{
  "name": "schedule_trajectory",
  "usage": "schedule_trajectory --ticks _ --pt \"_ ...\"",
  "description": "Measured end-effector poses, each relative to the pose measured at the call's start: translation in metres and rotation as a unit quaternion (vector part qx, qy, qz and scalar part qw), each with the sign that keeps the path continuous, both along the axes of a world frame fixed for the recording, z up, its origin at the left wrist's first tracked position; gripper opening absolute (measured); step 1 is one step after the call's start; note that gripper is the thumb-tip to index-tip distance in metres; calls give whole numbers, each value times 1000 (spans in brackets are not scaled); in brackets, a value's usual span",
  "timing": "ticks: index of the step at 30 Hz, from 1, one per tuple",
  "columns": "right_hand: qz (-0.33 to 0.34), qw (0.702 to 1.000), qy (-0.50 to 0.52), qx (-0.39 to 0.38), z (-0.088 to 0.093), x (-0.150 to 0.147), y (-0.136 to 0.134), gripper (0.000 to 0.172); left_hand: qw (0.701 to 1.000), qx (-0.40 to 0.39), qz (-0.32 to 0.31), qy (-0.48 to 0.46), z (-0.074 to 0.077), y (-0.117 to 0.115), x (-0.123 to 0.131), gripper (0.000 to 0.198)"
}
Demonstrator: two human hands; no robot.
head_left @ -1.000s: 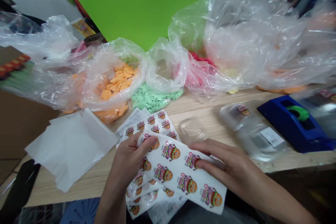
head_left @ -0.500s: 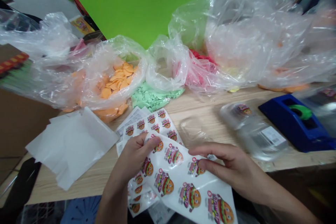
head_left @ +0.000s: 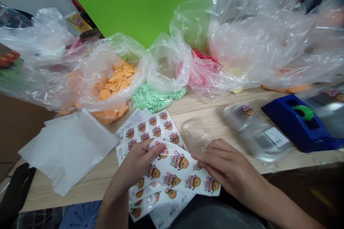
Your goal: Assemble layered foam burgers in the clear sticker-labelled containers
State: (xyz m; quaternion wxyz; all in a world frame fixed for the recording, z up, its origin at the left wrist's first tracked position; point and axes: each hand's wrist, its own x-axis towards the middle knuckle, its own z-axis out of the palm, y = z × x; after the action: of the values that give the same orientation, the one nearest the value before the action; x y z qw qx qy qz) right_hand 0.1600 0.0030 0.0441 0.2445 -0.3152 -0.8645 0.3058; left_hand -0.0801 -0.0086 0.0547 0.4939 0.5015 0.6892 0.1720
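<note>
A white sticker sheet (head_left: 185,177) printed with burger characters is stretched between my two hands, its surface bent. My left hand (head_left: 139,162) grips its upper left edge, thumb on top. At the upper right edge, my right hand (head_left: 228,164) pinches the sheet between thumb and fingers; whether a single sticker is between them is hidden. Beneath lie more burger sticker sheets (head_left: 153,125) and a sheet with barcode labels (head_left: 172,209). Just beyond my right hand rests a clear plastic shell (head_left: 196,132).
Blank white paper sheets (head_left: 70,146) lie at left. Plastic bags with orange pieces (head_left: 118,80), green pieces (head_left: 156,96) and pink pieces (head_left: 204,71) line the back. At right stand a clear container with labels (head_left: 264,139) and a blue tape dispenser (head_left: 298,121).
My right hand has closed from a looser hold into a pinch at the sheet's edge. The sheet's near end has curled up and back. The view has shifted slightly.
</note>
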Motion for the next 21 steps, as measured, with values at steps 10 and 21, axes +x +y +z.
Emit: schedule_trajectory --ticks 10,21 --pt "56 995 -2 87 -2 5 -8 21 998 -42 13 -56 -4 4 4 39" --pt "-5 944 201 -262 5 12 0 13 997 -69 17 -25 -7 7 -5 34"
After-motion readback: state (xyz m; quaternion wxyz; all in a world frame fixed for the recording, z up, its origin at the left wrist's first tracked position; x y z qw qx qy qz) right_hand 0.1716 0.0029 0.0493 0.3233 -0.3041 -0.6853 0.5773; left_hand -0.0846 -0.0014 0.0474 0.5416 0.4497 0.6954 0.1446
